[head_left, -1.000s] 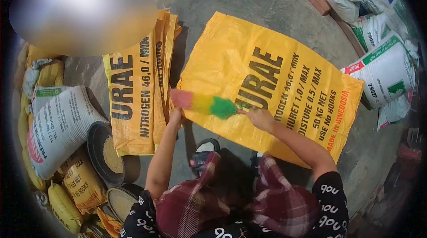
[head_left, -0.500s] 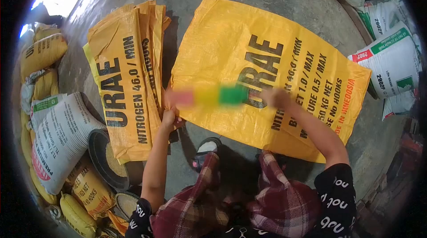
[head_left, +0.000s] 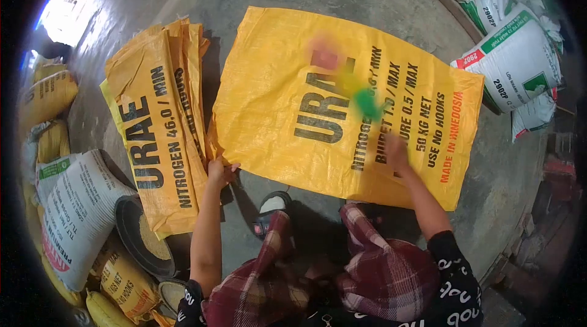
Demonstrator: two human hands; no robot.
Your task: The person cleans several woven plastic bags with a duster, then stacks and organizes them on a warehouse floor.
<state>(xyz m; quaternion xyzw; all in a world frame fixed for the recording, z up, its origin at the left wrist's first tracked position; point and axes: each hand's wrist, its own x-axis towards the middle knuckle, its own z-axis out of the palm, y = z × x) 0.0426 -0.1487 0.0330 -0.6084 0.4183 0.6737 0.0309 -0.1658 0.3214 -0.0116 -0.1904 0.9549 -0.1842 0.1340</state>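
Note:
A flattened yellow sack (head_left: pixel 263 82) with black URAE lettering lies on the concrete floor in front of me. My left hand (head_left: pixel 219 171) grips its near left corner, thumb and fingers closed on the edge. Over the middle of the sack, my right hand (head_left: pixel 396 146) is closed round the handle of a duster (head_left: pixel 367 104) with pink, yellow and green bands, smeared by motion. The duster points away and to the left, covering part of the print. Left of the sack is a pile of similar folded yellow sacks (head_left: pixel 160 131), beside my left hand.
Filled white sacks (head_left: pixel 513 64) stand at the right beside a wooden beam (head_left: pixel 452 12). At the left are a white feed sack (head_left: pixel 85 211), full yellow sacks (head_left: pixel 125 281) and a black basin (head_left: pixel 131 229) of grain. My sandalled foot (head_left: pixel 273 208) is near the sack's front edge.
The duster has swung from pointing left to pointing away and left, and my right hand has moved right over the sack. My left hand keeps the corner. The whole view has shifted slightly.

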